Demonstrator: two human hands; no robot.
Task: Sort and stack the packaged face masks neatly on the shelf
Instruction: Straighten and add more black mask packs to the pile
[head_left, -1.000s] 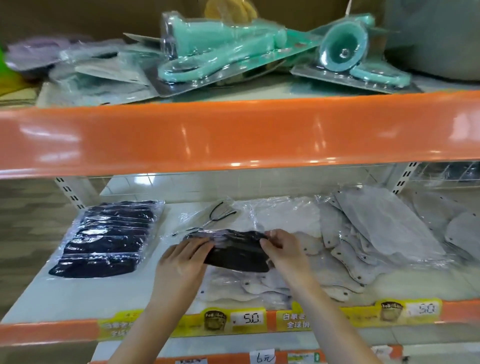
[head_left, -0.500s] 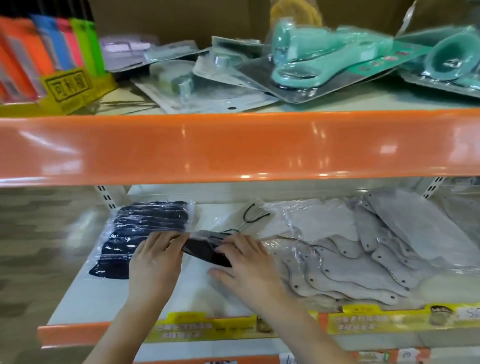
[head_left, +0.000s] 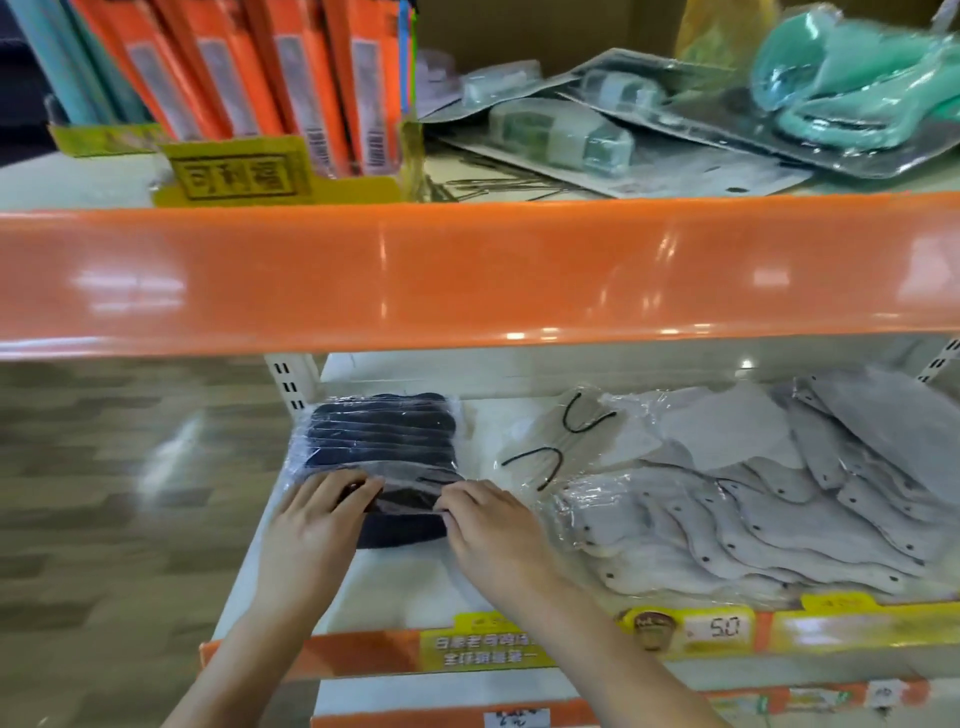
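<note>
Both hands palm-down at near end of black mask stack (head_left: 379, 431). Left hand (head_left: 311, 525) and right hand (head_left: 493, 530) pinched one black mask packet (head_left: 408, 499) by its ends.

A shop shelf unit filled the view. Its upper shelf (head_left: 78, 176) carried a glossy orange front rail (head_left: 467, 270) that threw back pale patches of overhead light. Beneath it a lower shelf (head_left: 405, 587) of cream-white board ran to an orange front edge fitted with a yellow price strip (head_left: 691, 631). A white slotted upright (head_left: 288, 382) stood at the back left corner of the lower shelf, and another showed at the far right. Left of the unit lay a floor (head_left: 114, 493) of grey-brown wood-look planks, blurred, with a soft glare.
</note>
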